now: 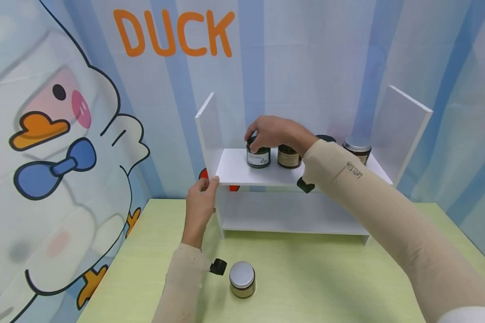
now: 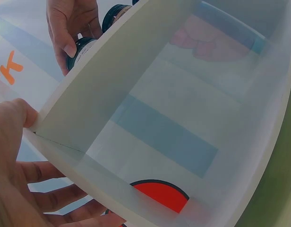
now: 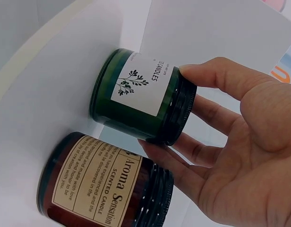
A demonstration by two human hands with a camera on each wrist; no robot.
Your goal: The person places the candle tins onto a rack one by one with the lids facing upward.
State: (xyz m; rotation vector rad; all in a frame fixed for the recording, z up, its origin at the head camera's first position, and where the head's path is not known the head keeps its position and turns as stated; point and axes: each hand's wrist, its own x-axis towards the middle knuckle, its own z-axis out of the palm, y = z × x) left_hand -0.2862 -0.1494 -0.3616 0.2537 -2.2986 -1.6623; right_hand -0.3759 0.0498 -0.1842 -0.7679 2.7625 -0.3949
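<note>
My right hand (image 1: 274, 128) grips a green glass candle jar (image 3: 136, 94) by its black lid, thumb on one side and fingers on the other. The jar stands upright at the left of the upper board of a white shelf (image 1: 258, 178). Close to its right is an amber scented candle jar (image 3: 96, 182) with a tan label and black lid. My left hand (image 1: 200, 202) holds the shelf's left side where the upper board meets the panel. In the left wrist view, that thumb (image 2: 25, 111) lies on the front edge and the fingers spread along the outer side.
Farther right on the upper board stand a silver-lidded candle jar (image 1: 357, 146) and a dark lid (image 1: 325, 138), partly behind my right arm. Another silver-lidded jar (image 1: 242, 279) sits on the green table (image 1: 307, 278), near my left wrist. Tall side panels (image 1: 404, 130) flank the board; a printed curtain hangs behind.
</note>
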